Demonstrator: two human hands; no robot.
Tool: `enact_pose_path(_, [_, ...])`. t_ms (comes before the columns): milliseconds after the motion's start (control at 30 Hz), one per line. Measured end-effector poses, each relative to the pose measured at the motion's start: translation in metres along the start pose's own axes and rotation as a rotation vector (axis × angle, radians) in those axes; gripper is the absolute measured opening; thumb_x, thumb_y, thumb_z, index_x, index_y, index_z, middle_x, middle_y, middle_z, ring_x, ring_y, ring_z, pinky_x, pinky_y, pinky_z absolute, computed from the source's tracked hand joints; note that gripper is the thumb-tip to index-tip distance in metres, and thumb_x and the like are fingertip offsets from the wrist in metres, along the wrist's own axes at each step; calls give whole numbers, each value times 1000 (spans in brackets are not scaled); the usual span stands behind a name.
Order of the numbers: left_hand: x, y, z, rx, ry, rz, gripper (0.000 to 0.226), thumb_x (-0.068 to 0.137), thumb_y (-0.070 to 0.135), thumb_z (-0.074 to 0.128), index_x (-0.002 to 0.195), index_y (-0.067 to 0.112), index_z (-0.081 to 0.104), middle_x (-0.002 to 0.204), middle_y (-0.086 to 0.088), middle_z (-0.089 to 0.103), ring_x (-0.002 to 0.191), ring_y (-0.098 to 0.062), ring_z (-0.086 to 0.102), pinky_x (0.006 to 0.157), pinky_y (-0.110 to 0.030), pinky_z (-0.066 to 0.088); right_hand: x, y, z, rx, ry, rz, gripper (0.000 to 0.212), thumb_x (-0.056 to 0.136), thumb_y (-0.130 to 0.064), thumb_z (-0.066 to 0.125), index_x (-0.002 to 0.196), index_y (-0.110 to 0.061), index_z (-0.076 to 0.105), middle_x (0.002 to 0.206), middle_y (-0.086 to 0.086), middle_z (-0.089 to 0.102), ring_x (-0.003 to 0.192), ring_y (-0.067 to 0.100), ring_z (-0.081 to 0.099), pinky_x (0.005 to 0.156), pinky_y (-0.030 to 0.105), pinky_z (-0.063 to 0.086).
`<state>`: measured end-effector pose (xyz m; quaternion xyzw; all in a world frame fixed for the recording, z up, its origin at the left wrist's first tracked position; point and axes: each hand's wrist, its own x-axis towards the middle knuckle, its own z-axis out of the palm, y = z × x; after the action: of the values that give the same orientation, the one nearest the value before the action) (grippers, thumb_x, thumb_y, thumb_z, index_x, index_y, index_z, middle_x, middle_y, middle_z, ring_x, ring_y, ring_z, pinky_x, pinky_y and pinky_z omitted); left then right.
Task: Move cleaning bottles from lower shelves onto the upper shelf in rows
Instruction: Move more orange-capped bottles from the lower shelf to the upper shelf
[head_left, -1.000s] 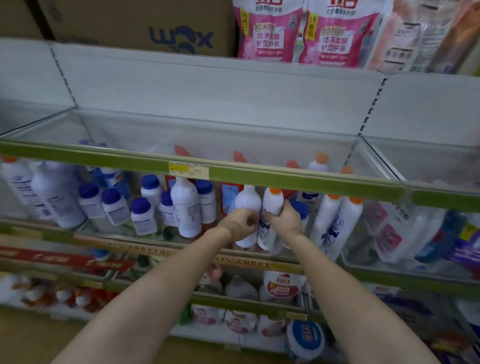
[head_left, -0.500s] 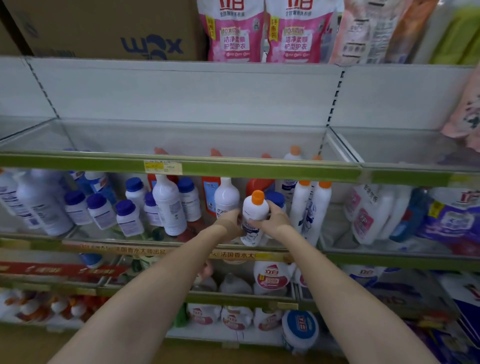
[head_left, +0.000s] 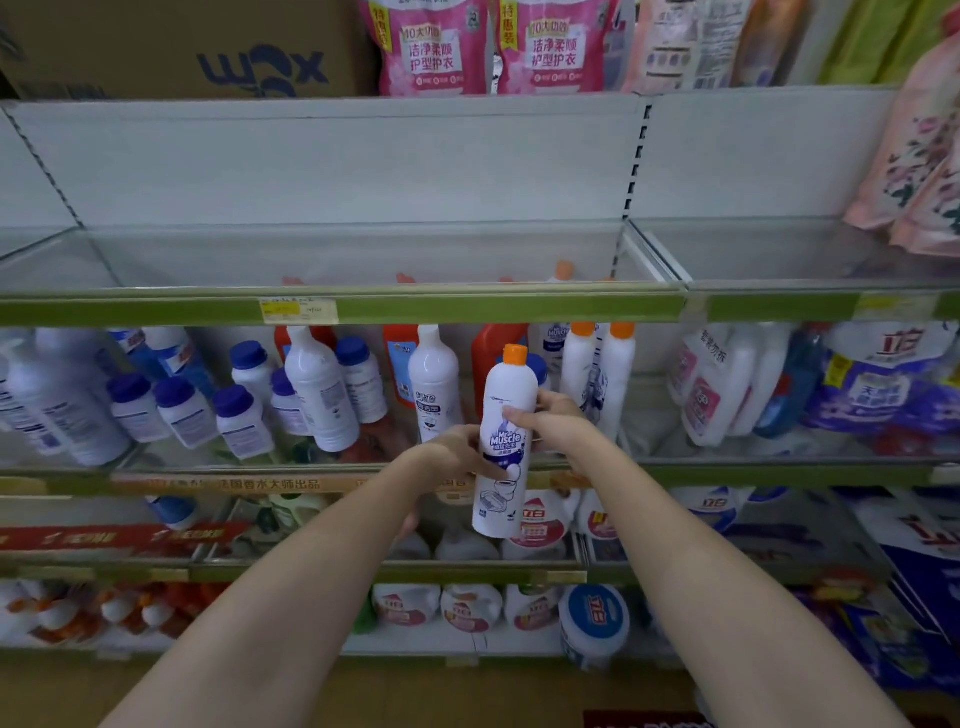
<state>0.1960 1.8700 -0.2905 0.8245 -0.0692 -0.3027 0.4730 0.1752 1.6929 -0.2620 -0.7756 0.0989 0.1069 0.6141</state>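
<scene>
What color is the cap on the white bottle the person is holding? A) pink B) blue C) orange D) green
C: the white bottle, held by the left hand and the right hand, has an orange cap.

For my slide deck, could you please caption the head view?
Both hands hold an orange-capped white bottle below the bare upper shelf.

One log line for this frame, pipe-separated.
phase: lifting | object: orange-capped bottle | left hand: gripping | right hand: gripping | upper shelf: not reached
</scene>
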Motion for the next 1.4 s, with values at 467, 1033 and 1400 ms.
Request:
enact_pose_path(467, [-7, -15, 12, -81, 38, -108, 46, 77, 17, 86, 118, 16, 64, 114, -2, 73, 106, -22, 67, 91, -40, 57, 13, 12, 20, -66, 52, 110, 44, 94, -34, 71, 129, -13, 57, 123, 9, 70, 106, 27, 69, 93, 46, 58])
enact_pose_path(1033, [-13, -12, 0, 80, 30, -184, 48, 80, 22, 84, 121, 14, 61, 120, -5, 70, 107, -25, 68, 90, -40, 60, 22, 8, 35, -156, 6, 183, 49, 94, -38, 69, 132, -12, 53, 128, 10, 68, 110, 28, 67, 96, 49, 57])
enact_pose_path(1400, [-45, -33, -31, -42, 79, -101, 51, 81, 8, 81, 125, 15, 57, 116, -4, 69, 98, -22, 68, 70, -30, 59, 13, -17, 74, -127, 39, 194, 47, 88, -32, 77, 122, -9, 54, 115, 13, 72, 100, 29, 72, 87, 50, 61])
